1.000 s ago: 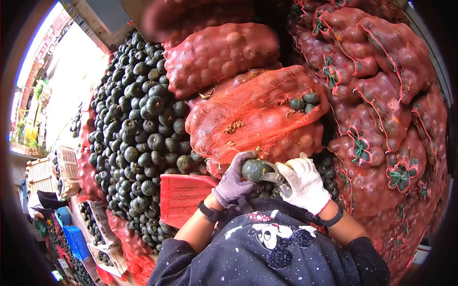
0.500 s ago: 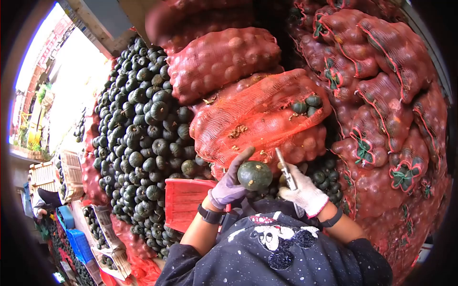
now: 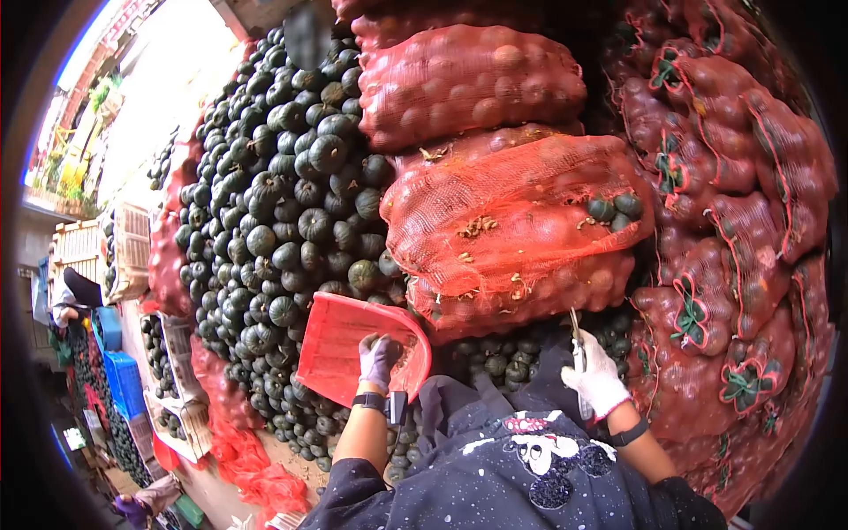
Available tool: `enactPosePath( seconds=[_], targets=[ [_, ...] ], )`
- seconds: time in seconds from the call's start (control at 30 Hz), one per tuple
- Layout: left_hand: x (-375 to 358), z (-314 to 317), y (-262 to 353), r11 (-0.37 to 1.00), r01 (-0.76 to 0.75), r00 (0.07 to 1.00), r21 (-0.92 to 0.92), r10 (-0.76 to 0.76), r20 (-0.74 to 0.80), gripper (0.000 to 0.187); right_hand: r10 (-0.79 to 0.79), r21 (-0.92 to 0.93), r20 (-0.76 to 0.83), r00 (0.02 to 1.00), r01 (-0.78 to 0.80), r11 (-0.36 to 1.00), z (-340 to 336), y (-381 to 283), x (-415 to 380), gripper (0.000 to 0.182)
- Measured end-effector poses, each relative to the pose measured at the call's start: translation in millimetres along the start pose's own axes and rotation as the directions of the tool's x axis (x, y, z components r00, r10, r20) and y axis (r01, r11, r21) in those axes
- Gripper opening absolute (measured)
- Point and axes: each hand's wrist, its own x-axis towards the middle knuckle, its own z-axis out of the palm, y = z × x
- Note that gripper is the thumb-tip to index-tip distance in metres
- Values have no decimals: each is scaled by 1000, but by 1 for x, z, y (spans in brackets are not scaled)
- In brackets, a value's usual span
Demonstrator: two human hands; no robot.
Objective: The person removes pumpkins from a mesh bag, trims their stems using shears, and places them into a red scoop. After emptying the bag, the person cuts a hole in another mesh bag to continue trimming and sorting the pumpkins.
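Note:
My left hand, in a light purple-grey glove with dark fingertips, is over the red plastic scoop-like tub. Its fingers are slightly bent and apart, and I see nothing held in them. My right hand, in a white glove, is closed around metal pruning shears whose blades point away from me. Dark green round squashes lie on the ground between my hands, partly hidden by my clothes. In front lies a red mesh sack, with a few green squashes at its right end.
A large heap of dark green squashes rises on the left. More filled red mesh sacks lie behind, and tied ones are stacked on the right. Crates, blue bins and another person's sleeve are at far left.
The green squash has left my left hand, which has moved down and left over the red tub. My right hand keeps the shears, now lower and farther right. The view has shifted.

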Motion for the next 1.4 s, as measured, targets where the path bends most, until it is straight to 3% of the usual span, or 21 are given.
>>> enactPosePath(
  seconds=[0.07, 0.17, 0.2, 0.27, 0.37, 0.4, 0.47, 0.5, 0.53, 0.63, 0.67, 0.73, 0.87, 1.0, 1.07, 1.1, 1.13, 1.23, 1.3, 1.33, 1.4],
  targets=[
    [51, -54, -37, 994, 11, 999, 105, -15, 40, 58, 75, -23, 73, 994, -74, 997, 4, 7, 1, 76],
    [65, -26, -35, 925, -130, 963, 356, 204, -178, 78, 172, -34, 163, 972, -168, 985, 17, 17, 9, 79],
    [64, -8, -24, 918, -165, 958, 360, 236, -163, 78, 210, -39, 187, 960, -206, 978, 18, 17, 12, 79],
    [60, 39, 5, 903, -236, 947, 360, 297, -123, 80, 177, -83, 221, 959, -162, 983, 23, 24, 19, 78],
    [69, 109, 21, 610, -624, 744, 489, 654, 134, 69, 175, 53, 153, 973, -185, 981, 31, 53, 14, 77],
    [81, 138, 13, 690, -697, 716, 194, 659, 229, 60, 235, 111, 139, 962, -251, 962, 33, 65, 11, 77],
    [56, 202, 23, 715, -675, 711, 179, 567, 415, 50, 271, 470, 126, 954, -298, 831, 42, 100, 5, 74],
    [44, 234, 17, 788, -614, 700, 56, 510, 499, 43, 283, 539, 91, 955, -287, 792, 40, 107, -1, 71],
    [21, 263, 30, 756, -614, 693, 227, 379, 613, 40, 291, 605, 60, 955, -267, 750, 37, 109, -3, 69],
    [-1, 346, 7, 782, -594, 546, 189, 219, 809, 35, 395, 655, 54, 917, -331, 680, 13, 125, -18, 65],
    [0, 375, -4, 728, -655, 470, 202, 184, 863, 33, 433, 685, 62, 899, -354, 637, 9, 134, -25, 64],
    [-15, 438, -13, 460, -870, 287, 178, 179, 941, 32, 477, 723, -5, 879, -327, 609, 3, 153, -43, 64],
    [-22, 577, -62, 133, -986, -80, -98, 128, 988, 37, 625, 841, 22, 780, -353, 411, -11, 193, -66, 62],
    [-24, 685, -132, -452, -887, 50, 97, 115, 992, 62, 729, 837, 13, 684, -407, 366, -27, 222, -60, 57],
    [-23, 711, -153, -448, -869, 189, 211, 94, 978, 73, 708, 881, -71, 702, -288, 375, 13, 268, -63, 58],
    [-18, 715, -159, -435, -865, 188, 249, 181, 966, 78, 697, 898, -112, 708, -228, 376, 16, 275, -58, 58],
    [-13, 716, -163, -308, -888, 318, 342, 128, 939, 77, 710, 880, -97, 698, -273, 389, 18, 282, -55, 60],
    [-7, 704, -155, -249, -918, 289, 309, 116, 950, 81, 745, 822, -43, 666, -400, 405, 4, 271, -36, 64],
    [-8, 678, -129, -154, -950, 265, 272, 65, 962, 85, 734, 865, -29, 678, -351, 358, 7, 271, -26, 62],
    [-3, 661, -117, -10, -988, 155, 156, 52, 986, 85, 727, 884, -17, 686, -330, 332, 9, 268, -22, 62],
    [2, 622, -101, 148, -968, 192, 204, -87, 977, 84, 674, 871, -6, 739, -327, 367, 8, 262, -7, 59]
  ],
)
